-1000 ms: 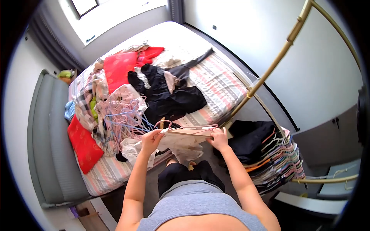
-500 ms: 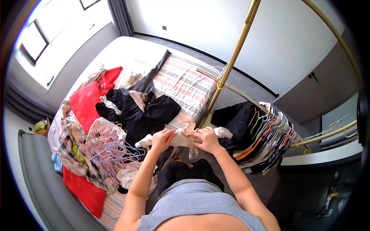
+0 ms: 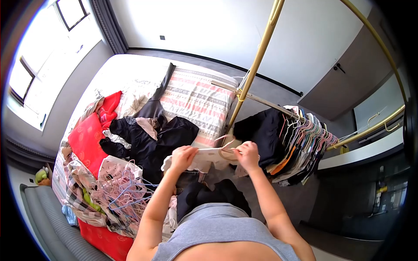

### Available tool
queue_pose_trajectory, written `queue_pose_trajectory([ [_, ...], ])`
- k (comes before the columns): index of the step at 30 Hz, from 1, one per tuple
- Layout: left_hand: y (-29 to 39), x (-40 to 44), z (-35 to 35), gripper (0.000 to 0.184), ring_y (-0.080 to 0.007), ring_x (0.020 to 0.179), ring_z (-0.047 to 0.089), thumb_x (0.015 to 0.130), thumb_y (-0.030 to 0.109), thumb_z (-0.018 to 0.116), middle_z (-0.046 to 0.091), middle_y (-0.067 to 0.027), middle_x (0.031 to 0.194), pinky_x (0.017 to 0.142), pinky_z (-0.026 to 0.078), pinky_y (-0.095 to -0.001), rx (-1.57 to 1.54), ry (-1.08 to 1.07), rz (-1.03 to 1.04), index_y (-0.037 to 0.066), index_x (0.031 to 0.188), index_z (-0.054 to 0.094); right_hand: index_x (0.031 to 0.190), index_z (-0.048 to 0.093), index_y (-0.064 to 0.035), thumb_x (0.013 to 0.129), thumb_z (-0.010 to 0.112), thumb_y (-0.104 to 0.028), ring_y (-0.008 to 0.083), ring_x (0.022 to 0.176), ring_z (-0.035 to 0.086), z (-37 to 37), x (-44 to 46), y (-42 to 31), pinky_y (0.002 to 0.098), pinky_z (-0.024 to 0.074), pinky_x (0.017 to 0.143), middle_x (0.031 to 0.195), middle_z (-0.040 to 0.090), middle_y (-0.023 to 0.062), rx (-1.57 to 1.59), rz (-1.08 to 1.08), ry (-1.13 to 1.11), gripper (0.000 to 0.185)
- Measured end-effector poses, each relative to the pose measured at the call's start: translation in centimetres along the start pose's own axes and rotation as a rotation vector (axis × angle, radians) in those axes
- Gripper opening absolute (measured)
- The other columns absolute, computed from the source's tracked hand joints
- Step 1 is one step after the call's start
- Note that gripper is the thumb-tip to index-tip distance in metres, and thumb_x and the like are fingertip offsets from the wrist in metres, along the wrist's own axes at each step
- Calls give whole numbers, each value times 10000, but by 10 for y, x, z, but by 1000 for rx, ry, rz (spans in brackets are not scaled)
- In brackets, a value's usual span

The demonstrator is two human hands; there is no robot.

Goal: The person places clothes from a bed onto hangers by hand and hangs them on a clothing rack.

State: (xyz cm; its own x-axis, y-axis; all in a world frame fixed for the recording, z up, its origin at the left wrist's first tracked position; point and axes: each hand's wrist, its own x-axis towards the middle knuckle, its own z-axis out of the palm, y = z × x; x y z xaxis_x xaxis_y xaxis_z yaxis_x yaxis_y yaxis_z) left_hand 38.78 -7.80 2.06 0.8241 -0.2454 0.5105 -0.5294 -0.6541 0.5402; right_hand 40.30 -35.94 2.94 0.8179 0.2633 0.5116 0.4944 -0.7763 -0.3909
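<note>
Cloth [image 3: 207,158] seems soft, light — I'd hold its top edge, where left hand [image 3: 183,158] and right hand [image 3: 247,155] pinch it.

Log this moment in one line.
left hand: holds white garment; right hand: holds same garment; hanger: by right hand; bed: black clothing

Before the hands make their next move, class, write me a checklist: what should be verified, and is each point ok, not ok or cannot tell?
1. Left hand has a grip on the white garment: ok.
2. Right hand grips hanger, garment or both: cannot tell.
3. Pink hanger seated properly in the garment: cannot tell, partly hidden.
4. Rail has a bare stretch beside the gold post: ok.
5. Loose hangers on the bed untangled: not ok, heaped together.
</note>
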Motion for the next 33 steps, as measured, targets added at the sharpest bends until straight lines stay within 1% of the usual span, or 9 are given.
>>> queue_pose_trajectory([
  [4,-41,-6,-16,100,-244,668,577,776,157,597,589,-58,687,617,461,-336,16,-76,-52,60,769,620,586,605,-85,718,678,-232,212,641,550,6,-21,34,364,397,699,570,572,26,73,178,-120,211],
  [8,-39,5,-6,135,-225,833,549,767,217,616,604,-19,822,790,394,-356,65,-139,-38,96,824,633,609,612,-66,793,639,-226,129,497,506,-7,-21,11,320,392,703,522,588,6,615,421,-437,245],
  [13,-64,21,36,97,-175,779,562,741,172,616,622,12,774,764,392,-341,151,-233,109,138,827,644,656,634,-32,817,631,-275,32,464,427,-14,-22,24,221,330,448,527,578,-27,779,725,-466,292],
  [16,-65,37,56,103,-165,769,567,756,168,597,635,15,781,813,383,-372,203,-246,115,154,846,645,680,624,-20,847,604,-230,29,531,472,-37,-22,34,211,368,502,546,582,-6,590,762,-552,269],
  [19,-60,51,82,143,-159,855,568,788,156,553,643,13,868,887,353,-443,301,-294,82,147,900,641,686,609,-5,861,584,-249,41,494,481,-42,-31,52,217,380,498,540,581,10,670,839,-444,301],
  [21,-71,51,114,163,-167,903,564,805,152,527,637,5,941,877,358,-450,384,-160,-57,131,924,636,668,591,1,866,576,-251,57,450,471,-46,-36,64,215,381,492,511,560,16,687,873,-296,320],
  [24,-63,67,147,227,-240,958,562,833,169,488,601,-67,1077,807,401,-421,399,-132,-377,94,1015,600,737,586,2,882,534,-210,81,506,511,-41,-53,93,202,402,527,567,566,34,833,1100,-91,262],
  [28,-5,94,187,299,-283,951,560,815,155,492,589,-101,1083,799,416,-438,205,-431,-420,137,1105,561,916,591,11,868,490,-115,125,741,600,-19,-67,127,248,441,707,746,635,66,852,1103,-434,169],
  [33,43,100,248,252,-321,863,587,775,130,500,626,-129,967,753,466,-413,-86,-302,-319,88,988,628,1048,546,-56,913,459,-169,117,858,586,-18,-32,143,254,441,756,917,626,44,1344,1145,-304,196],
])
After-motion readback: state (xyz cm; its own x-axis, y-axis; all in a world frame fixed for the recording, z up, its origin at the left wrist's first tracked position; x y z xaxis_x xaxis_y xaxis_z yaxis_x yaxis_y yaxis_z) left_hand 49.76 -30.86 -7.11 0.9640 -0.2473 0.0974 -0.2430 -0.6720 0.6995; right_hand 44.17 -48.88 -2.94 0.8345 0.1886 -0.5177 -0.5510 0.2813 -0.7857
